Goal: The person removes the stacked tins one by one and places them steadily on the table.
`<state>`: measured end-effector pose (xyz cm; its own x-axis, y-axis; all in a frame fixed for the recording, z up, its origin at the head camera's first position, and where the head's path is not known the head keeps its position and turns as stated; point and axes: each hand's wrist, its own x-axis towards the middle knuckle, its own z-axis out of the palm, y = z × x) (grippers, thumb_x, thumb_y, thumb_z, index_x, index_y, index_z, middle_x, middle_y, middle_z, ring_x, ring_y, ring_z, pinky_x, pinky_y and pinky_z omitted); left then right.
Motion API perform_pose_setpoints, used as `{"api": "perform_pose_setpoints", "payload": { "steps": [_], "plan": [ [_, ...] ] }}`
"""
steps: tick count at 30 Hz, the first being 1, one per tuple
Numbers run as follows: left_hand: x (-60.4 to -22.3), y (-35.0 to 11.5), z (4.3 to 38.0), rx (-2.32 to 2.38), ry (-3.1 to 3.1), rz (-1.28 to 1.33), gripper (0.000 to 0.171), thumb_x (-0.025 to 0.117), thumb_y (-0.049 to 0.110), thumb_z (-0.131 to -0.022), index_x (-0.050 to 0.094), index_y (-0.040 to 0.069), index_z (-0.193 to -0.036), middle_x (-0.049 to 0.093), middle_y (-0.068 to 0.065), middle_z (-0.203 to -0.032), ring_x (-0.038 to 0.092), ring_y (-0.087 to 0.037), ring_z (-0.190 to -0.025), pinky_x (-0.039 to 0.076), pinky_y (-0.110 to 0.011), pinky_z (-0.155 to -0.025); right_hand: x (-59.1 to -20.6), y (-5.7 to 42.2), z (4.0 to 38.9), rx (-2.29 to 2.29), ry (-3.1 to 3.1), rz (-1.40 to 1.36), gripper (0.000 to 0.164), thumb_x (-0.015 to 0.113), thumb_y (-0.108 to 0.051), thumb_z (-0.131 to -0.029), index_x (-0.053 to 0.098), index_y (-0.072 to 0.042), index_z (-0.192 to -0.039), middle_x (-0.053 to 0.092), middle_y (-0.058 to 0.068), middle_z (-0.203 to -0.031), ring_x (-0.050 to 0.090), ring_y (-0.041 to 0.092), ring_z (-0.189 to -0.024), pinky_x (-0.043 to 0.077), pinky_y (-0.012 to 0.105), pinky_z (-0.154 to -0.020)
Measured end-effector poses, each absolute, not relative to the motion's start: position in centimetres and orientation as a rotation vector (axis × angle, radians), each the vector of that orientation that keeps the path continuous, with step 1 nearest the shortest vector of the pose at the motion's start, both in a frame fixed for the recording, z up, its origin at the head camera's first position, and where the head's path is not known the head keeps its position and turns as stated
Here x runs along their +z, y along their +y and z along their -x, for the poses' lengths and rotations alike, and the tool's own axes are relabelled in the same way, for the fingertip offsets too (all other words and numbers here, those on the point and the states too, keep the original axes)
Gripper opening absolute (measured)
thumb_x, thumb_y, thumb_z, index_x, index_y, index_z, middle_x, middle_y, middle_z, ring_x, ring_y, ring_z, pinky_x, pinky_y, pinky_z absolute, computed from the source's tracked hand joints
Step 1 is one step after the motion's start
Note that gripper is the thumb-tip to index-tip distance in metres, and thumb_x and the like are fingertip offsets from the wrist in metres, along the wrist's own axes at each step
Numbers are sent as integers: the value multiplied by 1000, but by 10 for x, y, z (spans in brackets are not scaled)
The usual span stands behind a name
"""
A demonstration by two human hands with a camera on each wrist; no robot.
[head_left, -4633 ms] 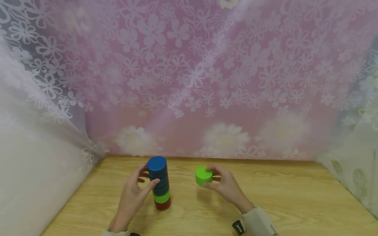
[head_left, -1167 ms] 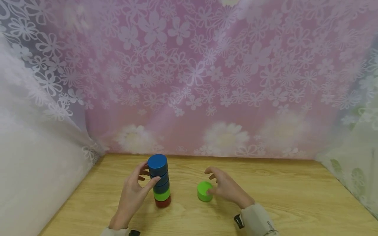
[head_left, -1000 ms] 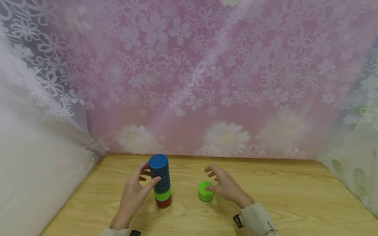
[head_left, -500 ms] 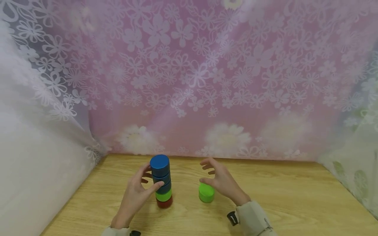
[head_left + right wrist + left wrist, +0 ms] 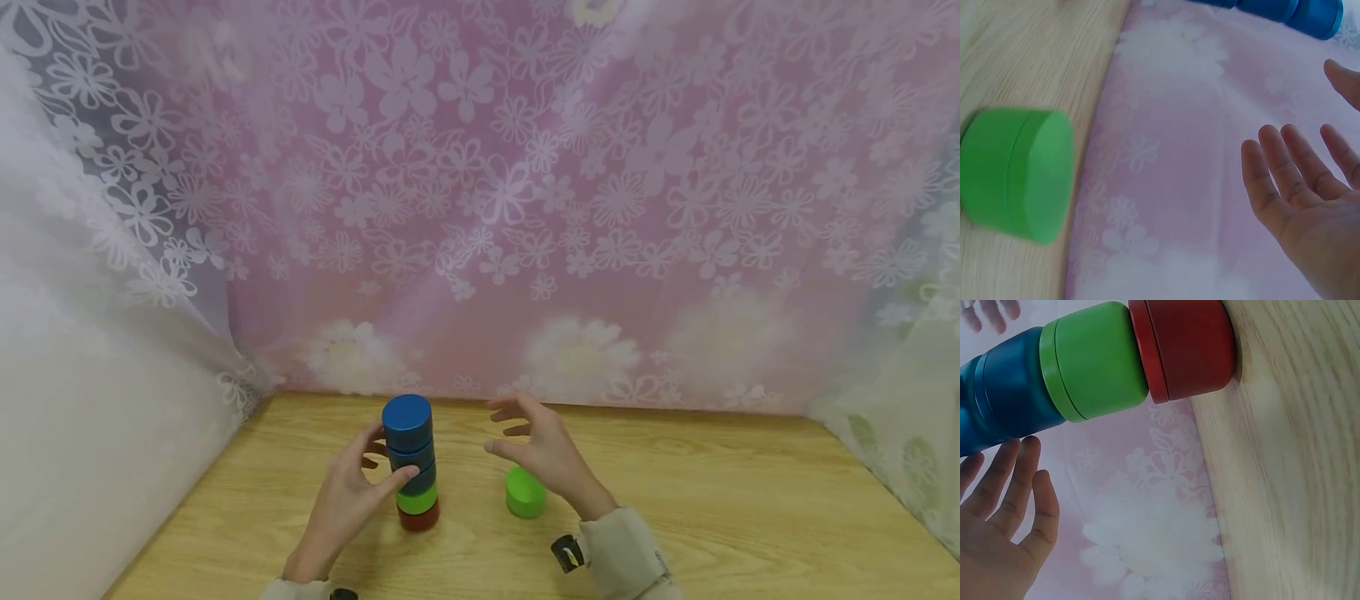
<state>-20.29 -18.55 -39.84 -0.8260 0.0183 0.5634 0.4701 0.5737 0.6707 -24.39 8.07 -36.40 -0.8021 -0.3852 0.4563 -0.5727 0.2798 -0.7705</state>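
Note:
A tall stack of round lidded tins stands on the table. Its base is a red tin [image 5: 419, 520], a green tin [image 5: 417, 501] comes above, and several blue tins [image 5: 407, 423] make up the top. My left hand [image 5: 341, 504] curves round the blue part, thumb in front and fingers behind; in the left wrist view, fingertips meet a blue tin [image 5: 1019, 387]. To the right of the stack, a separate green tin [image 5: 525, 495] sits on the table. My right hand [image 5: 551, 450] hovers above and behind it, fingers spread and holding nothing.
Everything stands on a wood-grain table [image 5: 705, 492]. A pink flowered cloth [image 5: 480, 208] hangs along its back edge. Pale cloths [image 5: 90, 400] close in the left and right sides.
My right hand has put the single green tin down on the table and let go. It has since lifted and shifted left towards the stack. My left hand has stayed at the stack.

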Motion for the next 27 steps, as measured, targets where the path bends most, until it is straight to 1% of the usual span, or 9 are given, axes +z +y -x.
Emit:
{"api": "perform_pose_setpoints", "payload": {
  "steps": [5, 10, 16, 21, 27],
  "plan": [
    [-400, -185, 202, -1182, -2311, 395, 64, 89, 10, -78, 58, -3, -133, 70, -10, -112, 66, -23, -93, 56, -41, -74, -361, 71, 239, 1603, -2357, -913, 42, 78, -8, -90, 60, -4, -128, 63, 13, -124, 61, 37, -113, 53, 53, -93],
    [-400, -184, 204, -1171, -2310, 430, 64, 89, 11, -78, 58, -3, -133, 69, -11, -116, 66, -24, -94, 57, -39, -73, -356, 62, 237, 1613, -2322, -955, 42, 77, -6, -90, 60, -4, -128, 63, 13, -124, 61, 35, -113, 53, 53, -92],
    [-396, -185, 208, -1175, -2318, 427, 64, 88, 12, -80, 57, -2, -135, 68, -12, -119, 66, -25, -97, 57, -45, -75, -350, 52, 238, 1603, -2311, -976, 42, 77, -6, -91, 60, -5, -130, 63, 11, -126, 62, 32, -114, 53, 51, -93],
    [-397, -187, 207, -1197, -2327, 412, 61, 88, 11, -80, 58, -1, -132, 69, -11, -116, 66, -25, -95, 57, -48, -73, -348, 45, 237, 1631, -2303, -992, 43, 77, -4, -90, 60, -4, -130, 63, 12, -128, 62, 32, -114, 53, 50, -93],
    [-401, -187, 204, -1207, -2318, 412, 58, 89, 8, -79, 60, -2, -128, 70, -10, -112, 67, -25, -94, 57, -43, -72, -348, 36, 232, 1657, -2282, -1009, 45, 77, -3, -89, 59, -2, -131, 63, 13, -127, 61, 33, -114, 54, 49, -93]
  ]
}}
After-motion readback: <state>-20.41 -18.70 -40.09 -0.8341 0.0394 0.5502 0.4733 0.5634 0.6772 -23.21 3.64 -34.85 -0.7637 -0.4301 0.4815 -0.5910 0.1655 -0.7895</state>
